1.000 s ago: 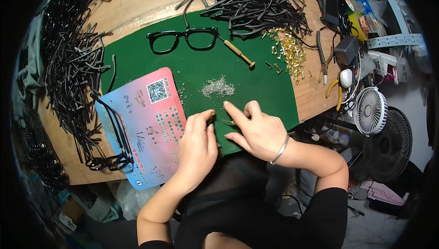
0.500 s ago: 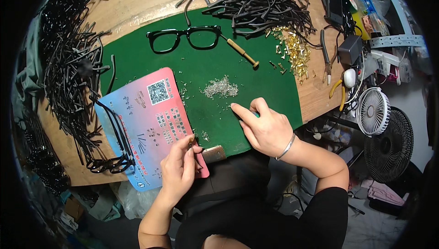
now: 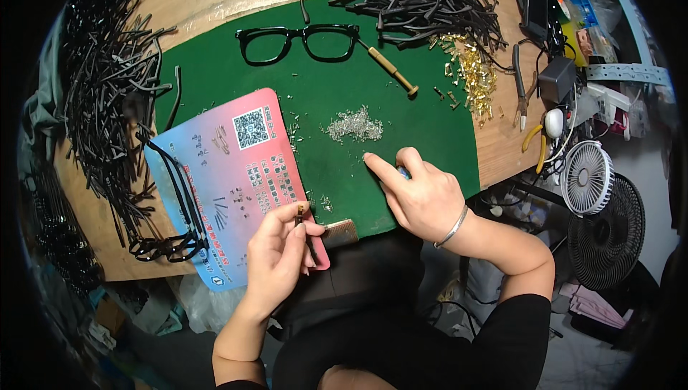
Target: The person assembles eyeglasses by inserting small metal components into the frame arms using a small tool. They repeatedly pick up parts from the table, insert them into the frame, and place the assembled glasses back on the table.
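My left hand (image 3: 276, 250) is closed, pinching a black glasses temple with a gold hinge (image 3: 301, 212) at its upper end; the rest runs down behind the fingers. My right hand (image 3: 430, 203) rests over the green mat (image 3: 423, 132), its index fingertip on the mat by a few loose tiny screws. A small blue end of something (image 3: 405, 173) shows between its curled fingers; the rest is hidden. Just beyond that fingertip lies a heap of tiny silver screws (image 3: 356, 126). A black glasses frame (image 3: 297, 44) lies farther off, with a brass-coloured screwdriver (image 3: 390, 71) beside it.
A pink-and-blue printed sheet (image 3: 236, 196) lies at left under black glasses (image 3: 175, 246). Piles of black temples (image 3: 430, 3) lie at the back and left (image 3: 107, 96). Gold hinges (image 3: 476, 78), pliers (image 3: 529, 146) and a white fan (image 3: 586, 177) are at right.
My right index finger has stayed by the screws with only a slight shift. The left hand has turned a little, showing more of the gold hinge. The whole view has shifted slightly.
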`<control>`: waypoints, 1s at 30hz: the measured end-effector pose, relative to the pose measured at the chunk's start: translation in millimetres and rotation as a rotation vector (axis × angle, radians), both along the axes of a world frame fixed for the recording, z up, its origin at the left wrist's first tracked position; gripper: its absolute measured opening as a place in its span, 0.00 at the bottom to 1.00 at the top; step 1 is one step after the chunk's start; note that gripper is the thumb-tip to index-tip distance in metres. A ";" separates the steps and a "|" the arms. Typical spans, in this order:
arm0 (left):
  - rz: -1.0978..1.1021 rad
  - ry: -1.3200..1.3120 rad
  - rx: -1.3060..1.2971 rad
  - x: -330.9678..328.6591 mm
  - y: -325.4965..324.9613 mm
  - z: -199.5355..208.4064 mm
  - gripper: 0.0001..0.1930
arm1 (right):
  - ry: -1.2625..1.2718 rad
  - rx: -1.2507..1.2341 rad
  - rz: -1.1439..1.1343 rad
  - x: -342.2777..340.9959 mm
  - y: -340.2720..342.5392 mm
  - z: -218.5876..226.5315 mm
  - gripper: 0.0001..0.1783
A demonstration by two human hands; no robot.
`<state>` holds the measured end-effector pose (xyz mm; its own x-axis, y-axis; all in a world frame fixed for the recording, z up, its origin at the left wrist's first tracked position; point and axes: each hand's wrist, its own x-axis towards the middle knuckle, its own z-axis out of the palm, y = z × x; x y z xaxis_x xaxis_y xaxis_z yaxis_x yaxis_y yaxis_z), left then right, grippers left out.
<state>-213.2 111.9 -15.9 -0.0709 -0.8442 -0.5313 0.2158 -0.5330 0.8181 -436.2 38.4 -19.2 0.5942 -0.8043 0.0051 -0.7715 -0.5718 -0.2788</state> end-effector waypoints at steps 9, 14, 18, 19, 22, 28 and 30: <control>-0.041 -0.282 -0.093 -7.4 1.1 -14.3 0.12 | -0.171 0.454 0.016 15.4 2.4 17.2 0.19; -0.004 -0.711 -0.476 -20.0 4.3 -21.7 0.12 | -0.218 0.666 0.132 44.7 8.6 26.8 0.19; 0.019 -0.821 -0.512 -26.2 5.0 -23.2 0.13 | -0.196 0.595 0.141 45.7 10.9 26.3 0.19; 0.023 -0.850 -0.531 -27.5 5.6 -24.8 0.13 | -0.177 0.580 0.140 46.0 11.5 27.7 0.19; 0.032 -0.921 -0.575 -29.5 7.2 -27.7 0.14 | -0.110 0.494 0.156 48.8 15.3 31.0 0.19; 0.049 -0.908 -0.566 -30.4 6.2 -28.3 0.14 | -0.165 0.478 0.145 49.1 17.8 27.6 0.16; 0.047 -0.881 -0.539 -29.7 5.9 -27.1 0.14 | -0.187 0.459 0.146 49.6 19.9 24.8 0.15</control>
